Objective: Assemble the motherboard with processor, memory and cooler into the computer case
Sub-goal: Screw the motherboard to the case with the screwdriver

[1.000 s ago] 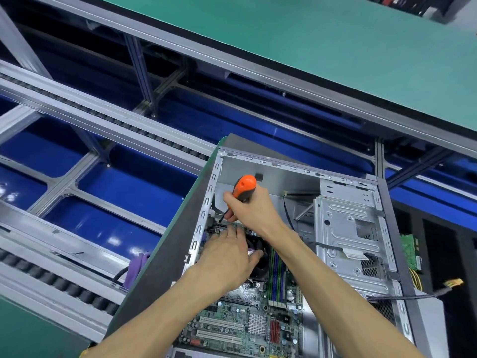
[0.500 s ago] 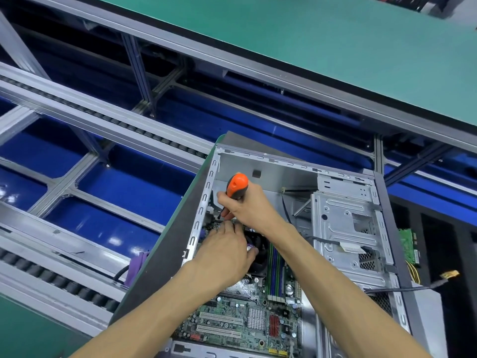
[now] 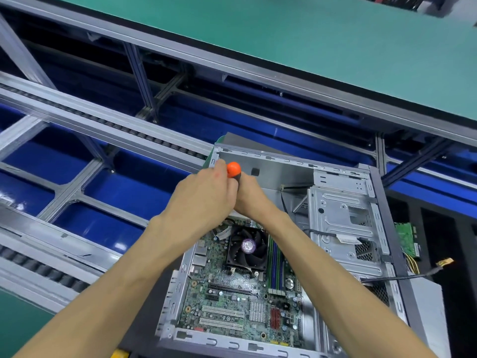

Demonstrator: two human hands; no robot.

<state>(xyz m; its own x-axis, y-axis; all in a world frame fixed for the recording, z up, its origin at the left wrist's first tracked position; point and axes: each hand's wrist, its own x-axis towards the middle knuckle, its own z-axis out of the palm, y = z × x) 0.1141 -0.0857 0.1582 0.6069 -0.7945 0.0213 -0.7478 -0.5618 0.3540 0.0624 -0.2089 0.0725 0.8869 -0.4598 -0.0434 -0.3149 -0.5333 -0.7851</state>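
The computer case (image 3: pixel 343 213) lies open on its side, a box of dull grey sheet metal with punched slots along its rims. Inside the case, the green motherboard (image 3: pixel 232 301) lies flat on the bottom, crowded with small chips and long white slots. On the motherboard, toward the far end of the case, sits the cooler (image 3: pixel 246 248), a square black fan with a round purple label in its centre. Just beside the cooler stand the memory (image 3: pixel 275 264) sticks, thin green and blue strips in a row.

Above the far left corner of the case, both hands meet around a screwdriver (image 3: pixel 233 169) with a smooth round orange handle. The right hand (image 3: pixel 251 196) is curled around the handle. The left hand (image 3: pixel 204 200) is pressed against it with bent fingers; whether it really grasps the tool, I cannot tell.
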